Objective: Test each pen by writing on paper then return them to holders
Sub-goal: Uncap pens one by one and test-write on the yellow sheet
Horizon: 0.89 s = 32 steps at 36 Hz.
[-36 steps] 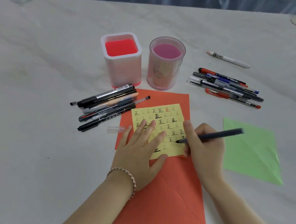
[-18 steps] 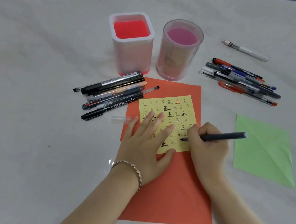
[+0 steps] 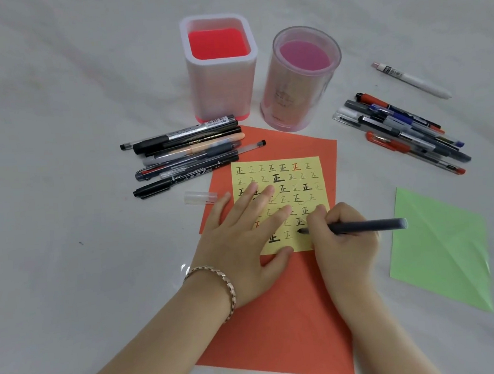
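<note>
Pen [image 3: 364, 226] pinched in right hand [image 3: 342, 238], tip on yellow paper [image 3: 314, 177]; left hand [image 3: 239, 248] spread flat, pressing paper's left side.

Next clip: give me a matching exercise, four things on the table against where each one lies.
Things:
1. clear pen cap
2. white pen
3. green paper
4. yellow note

Places:
A. on the orange sheet, under the left hand
B. alone, beyond the right-side pen pile
C. on the table, just left of the orange sheet
D. on the table, right of the right hand that grips the dark pen

Pairs: 1-C, 2-B, 3-D, 4-A
</note>
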Motion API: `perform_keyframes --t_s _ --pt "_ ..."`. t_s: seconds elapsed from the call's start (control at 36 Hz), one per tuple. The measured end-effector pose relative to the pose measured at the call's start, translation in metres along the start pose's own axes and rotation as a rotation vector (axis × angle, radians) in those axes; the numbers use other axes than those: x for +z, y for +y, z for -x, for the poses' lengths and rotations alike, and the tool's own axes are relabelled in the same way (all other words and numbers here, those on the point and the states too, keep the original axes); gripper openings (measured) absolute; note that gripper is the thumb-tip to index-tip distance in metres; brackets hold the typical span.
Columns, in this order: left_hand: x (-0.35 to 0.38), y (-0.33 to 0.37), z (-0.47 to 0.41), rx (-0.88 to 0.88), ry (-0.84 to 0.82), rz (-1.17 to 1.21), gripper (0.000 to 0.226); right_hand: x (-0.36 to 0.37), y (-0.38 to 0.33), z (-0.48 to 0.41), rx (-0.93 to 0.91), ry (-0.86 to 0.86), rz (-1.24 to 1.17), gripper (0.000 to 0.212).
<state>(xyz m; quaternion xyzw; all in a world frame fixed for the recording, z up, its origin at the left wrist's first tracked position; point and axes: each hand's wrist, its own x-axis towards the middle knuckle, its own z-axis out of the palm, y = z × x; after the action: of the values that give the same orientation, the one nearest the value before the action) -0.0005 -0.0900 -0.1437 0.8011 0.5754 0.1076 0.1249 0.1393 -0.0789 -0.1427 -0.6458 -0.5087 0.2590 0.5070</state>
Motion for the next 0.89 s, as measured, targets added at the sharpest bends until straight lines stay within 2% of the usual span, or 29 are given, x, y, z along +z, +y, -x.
perform_keyframes --t_s 0.25,0.89 --pt "-0.0006 0.0001 -0.0002 0.003 0.008 0.001 0.051 -0.0028 -0.0002 -0.0014 0.051 0.031 0.006 0.035" --pt "-0.0007 0.0006 -0.0002 0.000 0.009 0.022 0.051 -0.0028 -0.0008 -0.0010 0.041 0.042 0.039 0.035"
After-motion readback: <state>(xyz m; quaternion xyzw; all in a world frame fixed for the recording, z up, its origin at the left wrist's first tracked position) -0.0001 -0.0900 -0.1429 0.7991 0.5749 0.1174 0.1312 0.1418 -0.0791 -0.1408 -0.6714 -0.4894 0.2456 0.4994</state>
